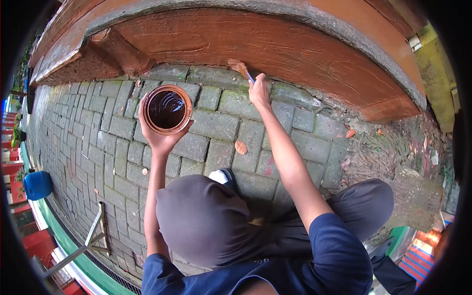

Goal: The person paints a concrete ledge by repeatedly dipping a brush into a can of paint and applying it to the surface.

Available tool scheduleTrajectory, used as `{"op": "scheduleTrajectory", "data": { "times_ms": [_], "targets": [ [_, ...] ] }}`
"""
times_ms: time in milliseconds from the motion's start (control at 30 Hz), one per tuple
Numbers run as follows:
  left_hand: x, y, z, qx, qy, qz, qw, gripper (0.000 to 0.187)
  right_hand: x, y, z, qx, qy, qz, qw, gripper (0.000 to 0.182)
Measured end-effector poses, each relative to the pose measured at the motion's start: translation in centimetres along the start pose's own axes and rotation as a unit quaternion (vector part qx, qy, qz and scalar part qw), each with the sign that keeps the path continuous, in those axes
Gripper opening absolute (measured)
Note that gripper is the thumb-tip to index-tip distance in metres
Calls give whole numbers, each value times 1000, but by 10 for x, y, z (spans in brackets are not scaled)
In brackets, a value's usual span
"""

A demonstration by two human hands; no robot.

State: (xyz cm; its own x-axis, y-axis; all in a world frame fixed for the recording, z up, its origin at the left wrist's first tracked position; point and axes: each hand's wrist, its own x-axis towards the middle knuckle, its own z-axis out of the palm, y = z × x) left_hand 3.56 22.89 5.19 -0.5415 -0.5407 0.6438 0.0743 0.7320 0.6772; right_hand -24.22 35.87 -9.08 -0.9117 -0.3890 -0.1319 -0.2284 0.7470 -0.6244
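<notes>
My left hand is wrapped round a paint can, held up over the paving with its mouth toward me. Dark brown paint shines inside, and the rim is smeared reddish brown. In my right hand is a paintbrush, gripped by its blue handle. Its bristles, coated in reddish brown, rest at the bottom edge of the brown-painted low wall. The wall's face carries a carved wood-grain pattern.
Grey paving blocks stretch below the wall, with a dry leaf on them. Tangled roots lie at the right. A blue barrel and a metal frame stand at the left. My bent knees are close beneath my arms.
</notes>
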Motion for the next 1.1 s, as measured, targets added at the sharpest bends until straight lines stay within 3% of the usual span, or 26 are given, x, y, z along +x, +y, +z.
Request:
{"op": "scheduleTrajectory", "data": {
  "times_ms": [333, 367, 467, 533, 600, 667, 800, 933, 1033, 1100],
  "targets": [
    [35, 42, 68, -58, -45, 68, 995, 110, -50, 163, -125, 42, 193, 101, 975, 34],
    [35, 43, 77, -74, -58, 61, 994, 110, -55, 179, -135, 46, 248, 101, 962, 32],
    [34, 56, 106, -107, -81, 46, 990, 110, -76, 196, -185, 44, 279, 167, 945, 28],
    [34, 62, 121, -109, -87, 68, 988, 109, -73, 235, -192, 43, 339, 123, 932, 24],
    [32, 69, 134, -118, -95, 78, 985, 108, -72, 266, -209, 22, 431, 167, 887, 23],
    [31, 72, 142, -113, -101, 92, 984, 108, -69, 301, -240, 85, 456, 249, 850, 23],
    [26, 74, 155, -146, -116, 63, 980, 109, -75, 301, -283, 33, 453, 211, 866, 20],
    [24, 78, 163, -129, -108, 63, 984, 109, -59, 265, -234, 68, 489, 208, 845, 17],
    [27, 84, 159, -144, -114, 75, 980, 109, -46, 226, -196, 92, 413, 146, 894, 17],
    [30, 86, 152, -120, -109, 83, 983, 109, -33, 197, -177, 137, 438, 121, 880, 17]
  ]
}}
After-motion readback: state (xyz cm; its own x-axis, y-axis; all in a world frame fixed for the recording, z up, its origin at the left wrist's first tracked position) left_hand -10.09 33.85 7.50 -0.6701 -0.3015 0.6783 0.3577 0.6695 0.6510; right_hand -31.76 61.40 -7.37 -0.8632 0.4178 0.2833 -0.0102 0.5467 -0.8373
